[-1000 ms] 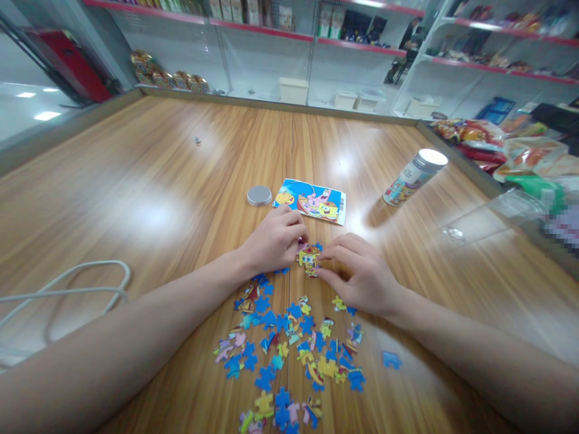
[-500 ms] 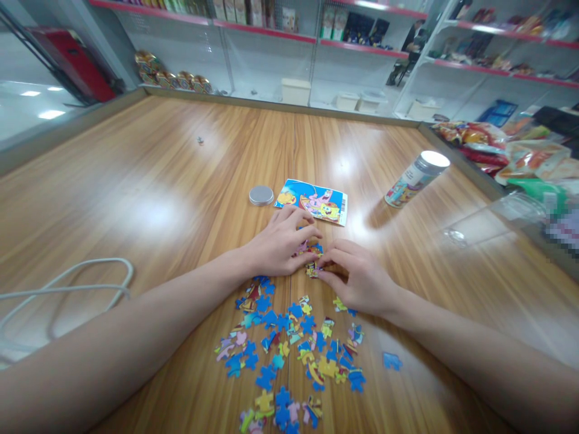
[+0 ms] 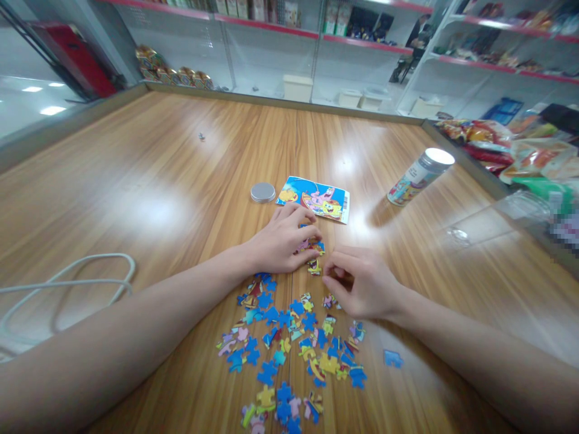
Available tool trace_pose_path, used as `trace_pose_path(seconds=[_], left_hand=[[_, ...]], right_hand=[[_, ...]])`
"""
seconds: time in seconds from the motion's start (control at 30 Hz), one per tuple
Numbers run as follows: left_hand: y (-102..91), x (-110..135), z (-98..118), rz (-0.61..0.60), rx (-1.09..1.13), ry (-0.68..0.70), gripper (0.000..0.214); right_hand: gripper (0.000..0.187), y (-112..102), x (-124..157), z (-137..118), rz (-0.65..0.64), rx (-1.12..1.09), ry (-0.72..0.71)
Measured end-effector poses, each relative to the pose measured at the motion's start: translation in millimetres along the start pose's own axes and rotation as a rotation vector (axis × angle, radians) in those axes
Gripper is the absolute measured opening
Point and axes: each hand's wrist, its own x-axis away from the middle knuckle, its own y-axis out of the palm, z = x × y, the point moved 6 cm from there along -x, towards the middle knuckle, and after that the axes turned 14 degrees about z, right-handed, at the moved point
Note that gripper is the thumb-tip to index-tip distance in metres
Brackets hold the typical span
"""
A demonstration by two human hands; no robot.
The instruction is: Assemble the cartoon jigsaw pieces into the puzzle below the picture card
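Note:
My left hand [image 3: 287, 238] lies over a joined patch of jigsaw puzzle [image 3: 315, 247], its fingers curved and apart, thumb touching the lower part. Part of the patch is hidden under that hand. A yellow face piece [image 3: 313, 267] shows at its lower edge. Just to the right, my right hand [image 3: 359, 280] has its thumb and forefinger pinched together; whatever may be between them is hidden. Loose puzzle pieces [image 3: 284, 319], many of them blue, are scattered nearer to me. Beyond my left hand lies a cartoon picture card [image 3: 314, 198].
A round metal lid [image 3: 263, 192] lies left of the card. To the right stands a printed canister [image 3: 418, 178] with a clear plastic container [image 3: 493, 217] beyond it. A white cable [image 3: 85, 282] loops at left. One blue piece [image 3: 393, 358] lies apart at right.
My right hand has drawn slightly right and away from the joined patch, uncovering the yellow face piece. My left hand has stayed on the patch. The view has shifted slightly.

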Motion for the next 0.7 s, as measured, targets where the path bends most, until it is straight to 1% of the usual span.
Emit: trace_pose_path(seconds=[0.07,0.17,0.23,0.3,0.37,0.43,0.47,0.57,0.7], left_hand=[[0.0,0.0,0.0,-0.002,0.003,0.0,0.028],[0.2,-0.5,0.3,-0.009,-0.006,0.0,0.028],[0.2,-1.2,0.4,-0.014,-0.012,-0.004,0.028],[0.0,-1.7,0.9,-0.016,-0.013,-0.006,0.028],[-0.1,-2.0,1.5,-0.016,-0.009,-0.003,0.028],[-0.1,-1.8,2.0,-0.013,-0.009,-0.001,0.028],[-0.2,-1.7,2.1,-0.01,-0.01,-0.002,0.028],[-0.3,-1.6,2.6,0.002,-0.009,0.0,0.027],[-0.5,-1.9,3.0,0.014,0.001,0.005,0.028]], right_hand=[[0.002,3.6,1.8,-6.1,-0.05,-0.026,-0.077],[0.014,10.9,7.7,-16.9,-0.143,-0.059,-0.236],[0.017,14.8,12.8,-23.2,-0.187,-0.058,-0.33],[0.016,15.6,16.7,-28.3,-0.182,-0.049,-0.407],[0.016,12.1,18.0,-31.9,-0.108,-0.048,-0.458],[0.016,8.0,17.5,-32.5,-0.035,-0.048,-0.467],[0.015,7.5,16.9,-31.6,-0.028,-0.045,-0.454],[0.012,9.9,15.6,-28.9,-0.086,-0.047,-0.407],[0.012,8.7,15.6,-31.7,-0.09,-0.071,-0.407]])
